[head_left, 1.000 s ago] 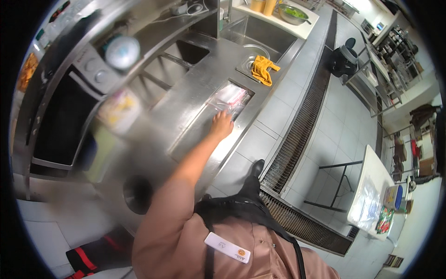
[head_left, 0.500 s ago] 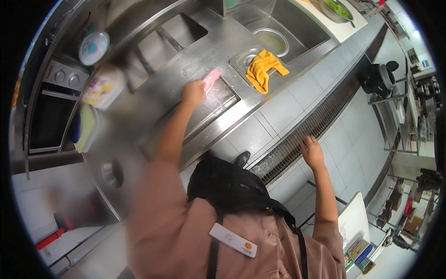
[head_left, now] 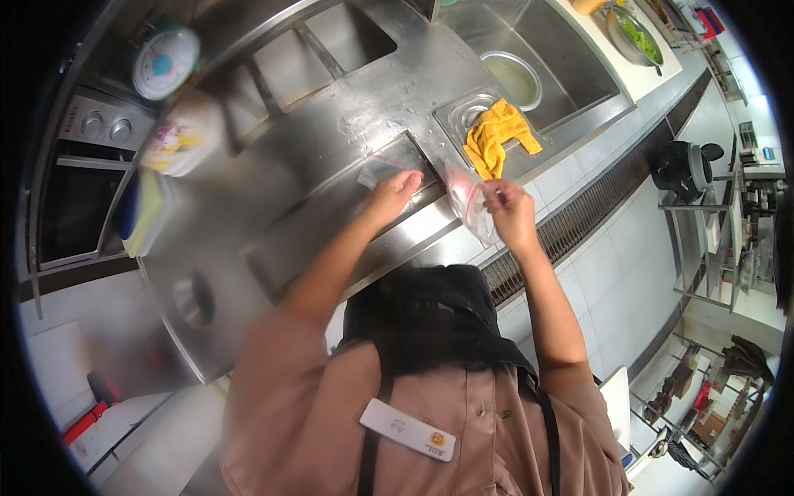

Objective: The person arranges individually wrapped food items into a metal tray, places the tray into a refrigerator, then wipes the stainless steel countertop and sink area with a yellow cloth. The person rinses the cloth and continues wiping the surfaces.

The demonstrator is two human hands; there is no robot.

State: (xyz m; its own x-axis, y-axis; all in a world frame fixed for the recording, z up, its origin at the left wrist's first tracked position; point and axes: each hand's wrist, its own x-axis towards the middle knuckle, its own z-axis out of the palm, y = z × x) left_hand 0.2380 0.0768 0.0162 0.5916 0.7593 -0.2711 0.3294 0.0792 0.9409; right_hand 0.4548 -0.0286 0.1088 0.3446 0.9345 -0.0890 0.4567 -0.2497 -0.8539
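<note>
One clear plastic bag (head_left: 470, 207) with a reddish line along it hangs at the right hand (head_left: 513, 217), above the front edge of the steel counter (head_left: 322, 140). The right grip is clamped on the bag, thumb and fingers together near its upper side. The left hand (head_left: 394, 201) is just beside it, fingers curled, over a rectangular recess (head_left: 411, 155) in the counter. A thin piece of clear plastic (head_left: 375, 171) shows beyond the left fingers; whether the left grip is closed on it, I cannot tell.

Near the bag, on its far side, a crumpled yellow cloth (head_left: 500, 132) lies partly over a small square metal pan (head_left: 451, 117). Past that is a deep sink (head_left: 571, 62) with a round metal basin (head_left: 536, 81) in it, and at its side a bowl (head_left: 619, 43) of green leaves (head_left: 638, 37) on a white surface.

Well apart, toward the left, are open rectangular wells (head_left: 351, 37), a dial scale (head_left: 168, 66), a microwave (head_left: 83, 198) and a blurred white tub (head_left: 186, 136). To the right, a floor grating (head_left: 608, 190) runs between pale tiles (head_left: 616, 285).
</note>
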